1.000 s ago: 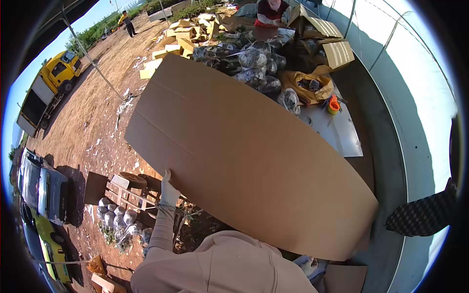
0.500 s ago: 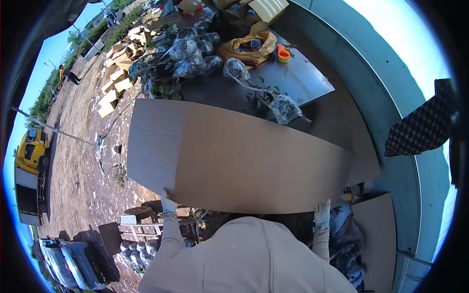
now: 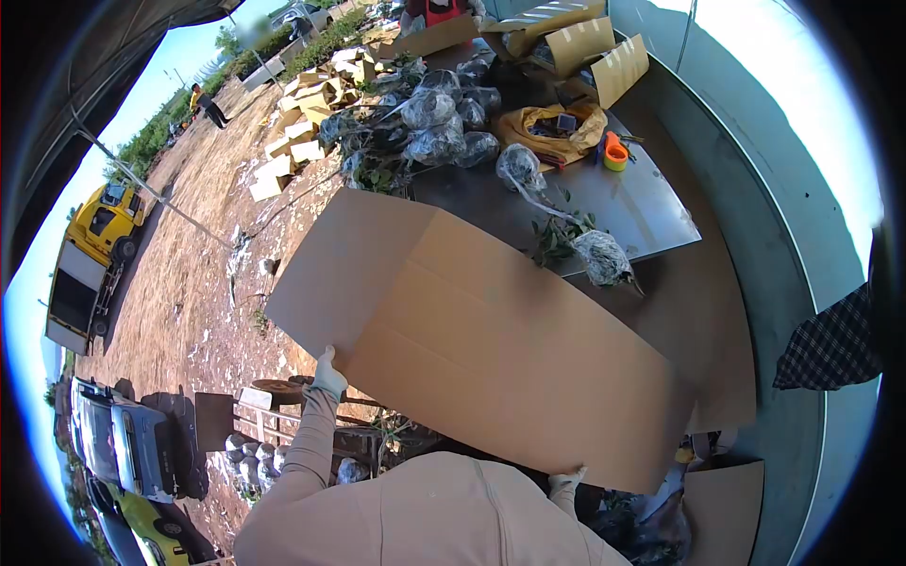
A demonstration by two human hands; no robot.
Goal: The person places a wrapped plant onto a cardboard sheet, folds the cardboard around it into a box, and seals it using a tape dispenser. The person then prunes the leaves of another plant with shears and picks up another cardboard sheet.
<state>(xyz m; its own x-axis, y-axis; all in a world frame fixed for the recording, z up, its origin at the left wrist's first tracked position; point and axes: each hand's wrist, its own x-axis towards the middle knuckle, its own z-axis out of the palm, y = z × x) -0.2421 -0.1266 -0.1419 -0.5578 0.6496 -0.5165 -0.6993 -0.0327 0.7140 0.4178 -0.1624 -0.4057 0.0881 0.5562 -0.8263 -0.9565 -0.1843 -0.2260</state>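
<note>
Cardboard sheet: A long brown cardboard sheet (image 3: 528,344) stretches in front of the person's body, at the near side of the worktop (image 3: 656,212), its left end a darker panel bent along a crease. Whether it rests on anything beneath cannot be told.
Left hand: The left hand (image 3: 329,374) grips the near edge by the crease, thumb on the face, the other fingers hidden behind.
Right hand: The right hand (image 3: 566,479) holds the same edge farther along, mostly hidden by the sheet and the sleeve.
Worktop: Just beyond the sheet lies a plastic-wrapped plant (image 3: 601,257), leaves showing; a heap of wrapped bundles (image 3: 439,123) sits farther back, beside a yellow bag (image 3: 552,137) and an orange roll of tape (image 3: 615,154).
Far end: Open boxes (image 3: 576,47) stand near a person in red (image 3: 442,11), cut off by the frame.
Open ground: Cardboard pieces (image 3: 304,123) lie scattered on the earth, with a standing person (image 3: 207,106) well apart.
Vehicles: A yellow truck (image 3: 106,219), a blue vehicle (image 3: 127,443) and a green car (image 3: 151,526) line the left side.
Right side: A dark checked cloth (image 3: 830,341) hangs against the pale wall (image 3: 755,141).
</note>
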